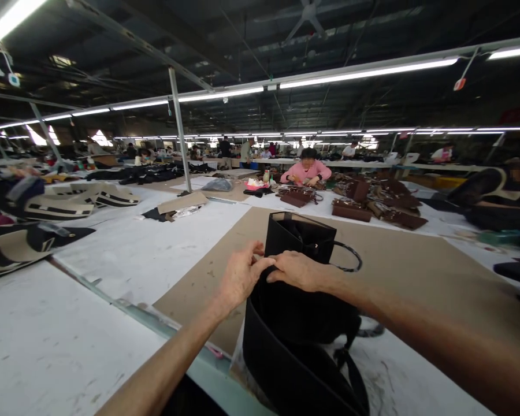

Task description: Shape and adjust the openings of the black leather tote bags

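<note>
1. I see my left hand (241, 276) pinching the near rim of the black bag (301, 300).
2. My right hand (298, 270), at its 3 o'clock, grips that rim too.
3. The bag stands on brown cardboard (416, 271), directly beneath both hands.

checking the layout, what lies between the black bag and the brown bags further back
Head view: only bare brown cardboard sheet between the black bag and the brown bags.

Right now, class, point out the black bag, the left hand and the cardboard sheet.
black bag (301, 234): head view, upright front panel.
left hand (241, 276): head view, back of the hand.
cardboard sheet (416, 263): head view, bare top surface.
</note>
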The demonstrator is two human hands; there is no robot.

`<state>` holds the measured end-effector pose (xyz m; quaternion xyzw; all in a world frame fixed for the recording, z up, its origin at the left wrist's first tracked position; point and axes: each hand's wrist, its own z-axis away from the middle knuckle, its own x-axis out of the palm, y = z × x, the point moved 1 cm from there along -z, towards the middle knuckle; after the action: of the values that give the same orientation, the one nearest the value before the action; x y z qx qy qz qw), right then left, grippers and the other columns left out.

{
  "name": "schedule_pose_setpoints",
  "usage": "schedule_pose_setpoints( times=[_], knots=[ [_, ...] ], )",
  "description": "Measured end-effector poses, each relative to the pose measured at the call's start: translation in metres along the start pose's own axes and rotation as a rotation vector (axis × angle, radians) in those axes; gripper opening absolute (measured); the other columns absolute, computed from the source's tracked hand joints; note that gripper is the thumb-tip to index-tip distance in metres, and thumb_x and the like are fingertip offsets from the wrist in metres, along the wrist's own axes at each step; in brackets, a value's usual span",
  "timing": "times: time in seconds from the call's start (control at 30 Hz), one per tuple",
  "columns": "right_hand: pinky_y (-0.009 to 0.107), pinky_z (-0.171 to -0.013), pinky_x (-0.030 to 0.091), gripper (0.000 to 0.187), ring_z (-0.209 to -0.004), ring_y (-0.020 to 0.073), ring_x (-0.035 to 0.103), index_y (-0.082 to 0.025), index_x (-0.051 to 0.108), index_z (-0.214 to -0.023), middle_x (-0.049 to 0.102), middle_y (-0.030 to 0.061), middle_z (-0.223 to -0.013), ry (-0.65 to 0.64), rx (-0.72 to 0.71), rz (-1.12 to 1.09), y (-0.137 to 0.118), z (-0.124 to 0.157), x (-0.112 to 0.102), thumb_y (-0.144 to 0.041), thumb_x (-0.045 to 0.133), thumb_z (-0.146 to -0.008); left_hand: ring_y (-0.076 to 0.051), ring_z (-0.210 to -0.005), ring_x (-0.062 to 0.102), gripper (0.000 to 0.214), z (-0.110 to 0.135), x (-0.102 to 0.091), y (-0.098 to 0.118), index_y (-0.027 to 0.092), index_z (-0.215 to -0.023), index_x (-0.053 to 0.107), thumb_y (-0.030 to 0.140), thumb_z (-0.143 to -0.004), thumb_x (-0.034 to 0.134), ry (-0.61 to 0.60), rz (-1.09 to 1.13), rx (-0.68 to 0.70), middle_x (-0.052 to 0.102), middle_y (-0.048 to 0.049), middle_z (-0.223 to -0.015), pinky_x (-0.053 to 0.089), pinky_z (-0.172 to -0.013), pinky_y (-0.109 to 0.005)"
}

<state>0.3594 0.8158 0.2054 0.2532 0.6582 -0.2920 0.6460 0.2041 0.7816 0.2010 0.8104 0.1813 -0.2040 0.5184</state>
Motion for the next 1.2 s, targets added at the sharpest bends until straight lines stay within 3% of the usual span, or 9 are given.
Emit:
schedule_pose_setpoints(
  times=[0.17, 0.33, 0.5, 0.63, 0.73, 0.8, 0.97, 1.1, 1.2],
  knots=[
    [0.024, -0.067, 0.039, 0.015, -0.085, 0.0216, 0.057, -0.016, 0.058, -0.078, 0.062, 0.0058, -0.082, -0.041, 0.162, -0.050, 0.007, 0.002, -0.017, -0.023, 0.046, -0.082, -0.017, -0.082, 0.055, 0.031, 0.067, -0.014, 0.007, 0.019, -0.102, 0.055, 0.041, -0.081, 0.047, 0.339, 0.060, -0.048, 0.060, -0.0034, -0.088, 0.042, -0.076, -0.028],
    [0.022, -0.047, 0.031, 0.016, -0.056, 0.0160, 0.054, -0.013, 0.054, -0.066, 0.056, 0.0044, -0.061, -0.108, 0.347, -0.114, 0.021, -0.003, -0.039, -0.022, 0.049, -0.078, -0.021, -0.094, 0.054, 0.039, 0.143, -0.001, 0.006, 0.022, -0.111, 0.049, 0.042, -0.077, 0.054, 0.449, 0.103, -0.139, 0.058, -0.0055, -0.104, 0.043, -0.082, -0.032],
    [0.022, -0.038, 0.024, 0.027, -0.037, 0.0122, 0.043, -0.014, 0.044, -0.051, 0.040, 0.0000, -0.039, -0.222, 0.472, -0.192, 0.018, 0.002, -0.037, -0.022, 0.047, -0.077, -0.025, -0.110, 0.046, 0.068, 0.157, 0.015, 0.020, 0.023, -0.130, 0.025, 0.041, -0.073, 0.059, 0.494, 0.092, -0.084, 0.045, -0.0102, -0.125, 0.039, -0.090, -0.039],
    [0.021, -0.039, 0.025, 0.024, -0.041, 0.0113, 0.044, -0.015, 0.043, -0.058, 0.042, -0.0009, -0.044, -0.194, 0.527, -0.235, 0.010, 0.015, -0.022, -0.025, 0.046, -0.080, -0.029, -0.114, 0.042, 0.079, 0.152, 0.015, 0.015, 0.018, -0.132, 0.026, 0.027, -0.064, 0.065, 0.357, -0.092, -0.263, 0.047, -0.0127, -0.124, 0.035, -0.094, -0.044],
    [0.020, -0.041, 0.026, 0.019, -0.046, 0.0108, 0.046, -0.015, 0.044, -0.064, 0.046, -0.0012, -0.051, -0.149, 0.558, -0.259, 0.007, 0.022, -0.015, -0.025, 0.045, -0.081, -0.028, -0.109, 0.047, 0.077, 0.151, 0.006, 0.003, 0.018, -0.131, 0.029, 0.019, -0.061, 0.061, 0.243, -0.120, -0.384, 0.051, -0.0100, -0.119, 0.038, -0.091, -0.040],
    [0.019, -0.043, 0.027, 0.017, -0.051, 0.0111, 0.048, -0.016, 0.045, -0.066, 0.049, -0.0005, -0.056, -0.128, 0.567, -0.266, 0.008, 0.024, -0.013, -0.025, 0.046, -0.080, -0.023, -0.099, 0.053, 0.070, 0.147, -0.005, -0.006, 0.019, -0.127, 0.035, 0.013, -0.061, 0.055, 0.146, -0.023, -0.424, 0.056, -0.0061, -0.113, 0.043, -0.084, -0.033],
    [0.019, -0.044, 0.030, 0.019, -0.048, 0.0121, 0.050, -0.015, 0.049, -0.063, 0.053, 0.0018, -0.050, -0.185, 0.532, -0.303, 0.029, 0.037, -0.013, -0.024, 0.043, -0.078, -0.017, -0.079, 0.057, 0.042, 0.124, -0.044, -0.027, 0.014, -0.094, 0.061, 0.005, -0.058, 0.040, -0.078, 0.358, -0.287, 0.064, -0.0011, -0.083, 0.044, -0.071, -0.023],
    [0.019, -0.039, 0.027, 0.023, -0.039, 0.0109, 0.046, -0.014, 0.050, -0.057, 0.054, 0.0036, -0.043, -0.272, 0.507, -0.365, 0.051, 0.056, -0.004, -0.021, 0.039, -0.076, -0.011, -0.060, 0.051, 0.020, 0.111, -0.060, -0.038, 0.010, -0.069, 0.061, 0.007, -0.059, 0.044, -0.265, 0.539, -0.331, 0.059, 0.0020, -0.063, 0.040, -0.056, -0.020],
    [0.018, -0.038, 0.025, 0.026, -0.036, 0.0092, 0.042, -0.014, 0.049, -0.054, 0.053, 0.0037, -0.041, -0.268, 0.561, -0.409, 0.054, 0.062, 0.006, -0.019, 0.037, -0.077, -0.007, -0.051, 0.043, 0.013, 0.109, -0.059, -0.043, 0.010, -0.056, 0.057, 0.005, -0.057, 0.045, -0.301, 0.580, -0.361, 0.052, 0.0039, -0.054, 0.033, -0.049, -0.017]
  ],
)
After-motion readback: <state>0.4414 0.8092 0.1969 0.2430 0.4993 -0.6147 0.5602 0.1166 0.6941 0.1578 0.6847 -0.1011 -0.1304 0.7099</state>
